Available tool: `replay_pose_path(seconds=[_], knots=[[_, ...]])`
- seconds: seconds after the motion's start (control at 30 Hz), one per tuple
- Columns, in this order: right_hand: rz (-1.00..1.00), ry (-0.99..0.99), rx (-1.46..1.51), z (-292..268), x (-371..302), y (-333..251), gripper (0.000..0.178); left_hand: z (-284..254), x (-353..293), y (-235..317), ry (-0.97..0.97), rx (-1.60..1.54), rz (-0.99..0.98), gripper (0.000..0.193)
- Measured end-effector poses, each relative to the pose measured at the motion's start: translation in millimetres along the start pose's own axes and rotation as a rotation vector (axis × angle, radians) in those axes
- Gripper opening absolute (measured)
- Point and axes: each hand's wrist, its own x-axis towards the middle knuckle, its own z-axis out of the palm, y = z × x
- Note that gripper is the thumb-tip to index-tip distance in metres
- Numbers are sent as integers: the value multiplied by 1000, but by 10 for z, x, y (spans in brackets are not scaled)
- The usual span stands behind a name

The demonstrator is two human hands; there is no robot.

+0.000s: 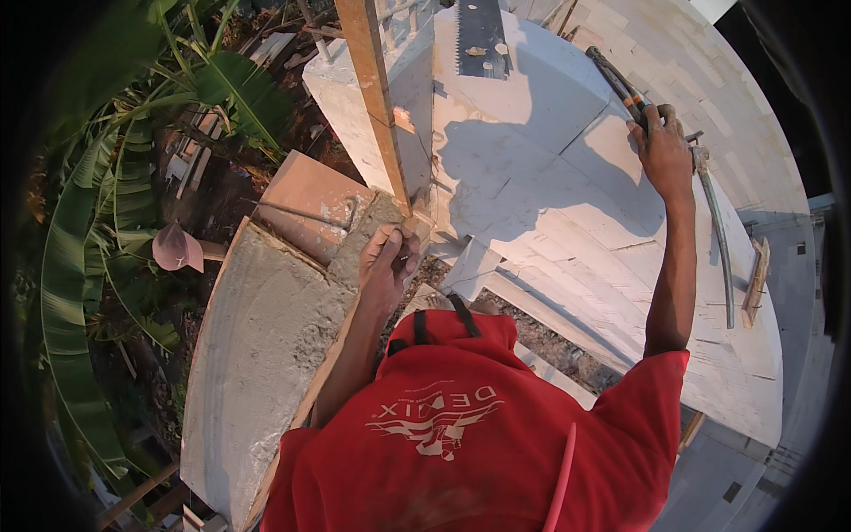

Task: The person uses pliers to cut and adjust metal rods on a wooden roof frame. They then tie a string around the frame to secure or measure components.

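Observation:
My right hand [665, 151] reaches far to the right. Its fingers are closed over a pair of pliers [616, 80] with black and orange handles, whose far end is hidden by the hand. Right beside them, a long-handled hammer [716, 222] lies on the pale block surface [576, 177]. My left hand [388, 257] has its fingers pinched together near the foot of an upright wooden post [377, 97]. Whatever the left fingers hold, if anything, is too small to make out. Rough grey mortar [377, 217] lies close to that hand.
A toothed saw blade [481, 40] rests at the top of the pale blocks. On the left, grey concrete [275, 328] fills a board-edged form beside a reddish slab [306, 191]. Banana leaves [75, 293] crowd the far left. A short wood piece [756, 279] lies right of the hammer.

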Motion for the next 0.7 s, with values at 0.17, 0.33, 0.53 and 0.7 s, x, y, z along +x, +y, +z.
replay_pose_path(seconds=[0.17,0.33,0.53,0.7], knots=[[33,96,147,-165,-220,-127,29,63,14,36,-12,47,19,15],[495,-231,1336,-263,-1238,-693,16,195,46,18,52,28,69,15],[635,-544,1932,185,-2334,-1719,19,447,146,-41,91,-6,56,14],[565,-525,1830,326,-2562,-1951,16,567,155,-109,141,35,2,13]])
